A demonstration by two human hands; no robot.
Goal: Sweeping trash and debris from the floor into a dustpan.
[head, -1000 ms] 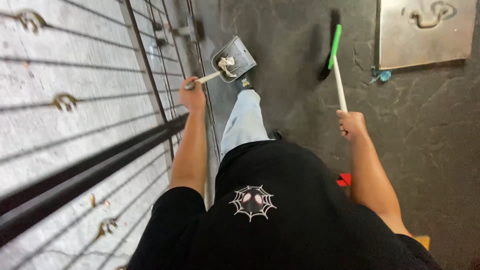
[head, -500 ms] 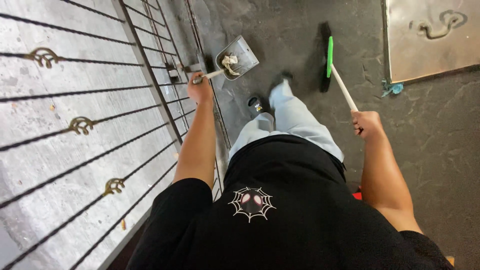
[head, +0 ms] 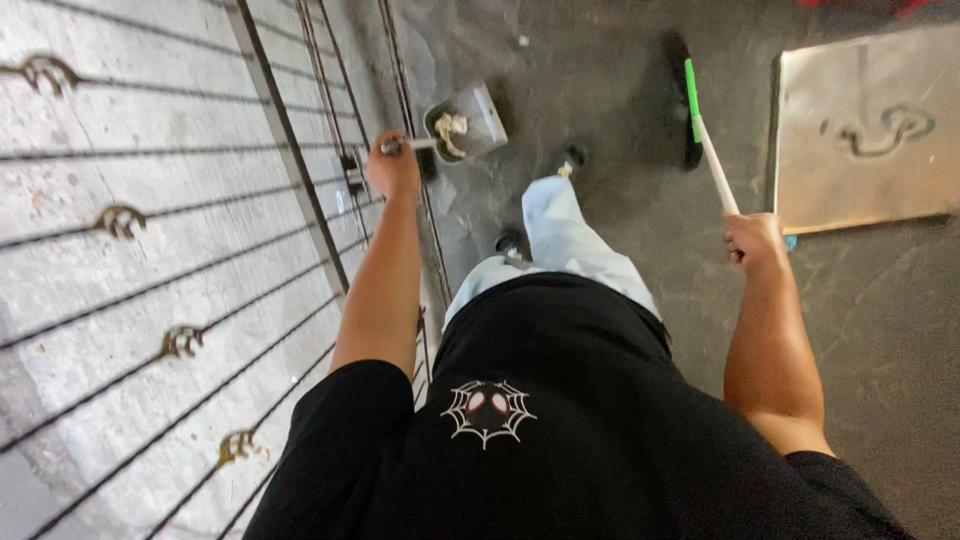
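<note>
My left hand point(head: 393, 168) grips the handle of a grey dustpan point(head: 478, 116) held out ahead of me; whitish debris lies inside it. My right hand point(head: 755, 240) is closed around the white stick of a broom point(head: 708, 150), which has a green neck and a dark brush head resting on the dark floor. Between my arms I see my black shirt with a web print and my light trouser legs mid-stride.
A black metal railing point(head: 290, 150) with scroll ornaments runs along my left, with pale pavement below it. A square metal floor hatch point(head: 870, 130) with a hook-shaped handle lies at the right. Dark concrete floor lies ahead.
I have walked forward along the railing. The dustpan and the broom stay in my hands, and the metal hatch has come closer on the right.
</note>
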